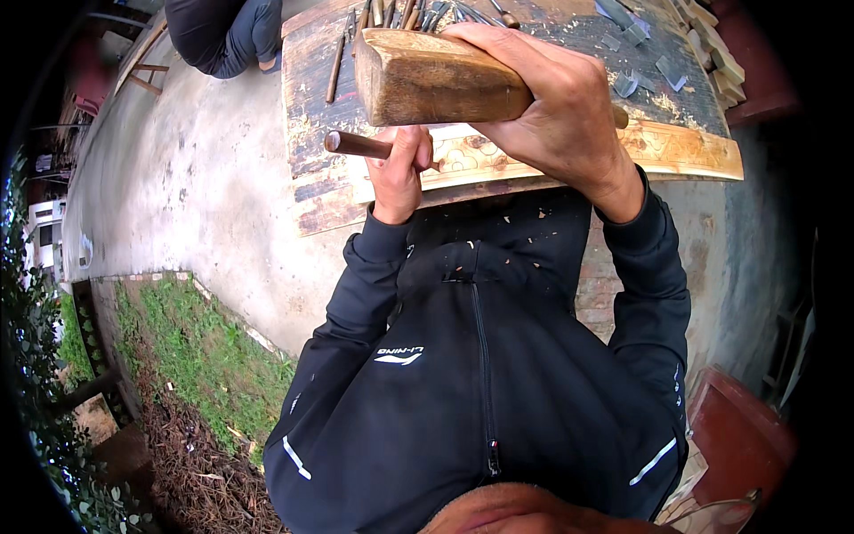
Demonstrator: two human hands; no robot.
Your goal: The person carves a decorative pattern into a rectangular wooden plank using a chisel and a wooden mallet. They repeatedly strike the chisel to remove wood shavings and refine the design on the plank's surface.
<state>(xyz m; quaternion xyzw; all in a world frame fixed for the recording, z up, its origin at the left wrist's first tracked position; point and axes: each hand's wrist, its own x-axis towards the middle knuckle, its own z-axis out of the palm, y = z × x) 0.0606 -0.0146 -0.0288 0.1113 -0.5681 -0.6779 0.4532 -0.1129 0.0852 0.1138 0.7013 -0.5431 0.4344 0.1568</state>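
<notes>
My right hand (565, 111) is wrapped round a worn wooden mallet (436, 80), whose block-shaped head is raised close to the camera over the bench. Below the mallet's head, my left hand (398, 173) grips a carving chisel (360, 146) by its dark round handle, with the butt end pointing left. The chisel's tip is hard to make out beside the hand. Under both hands lies a long pale wooden board (680, 149) with a pattern drawn or cut into it, along the near edge of the workbench (311, 169). The mallet and right hand hide part of the board.
Several carving tools (338, 67) lie at the bench's far side. Clear plastic-like scraps (627, 84) and wood shavings litter its right part, with stacked wood pieces (707, 44) beyond. Another person's dark-trousered legs (236, 36) show at upper left. Grass (191, 334) borders the concrete floor (196, 178).
</notes>
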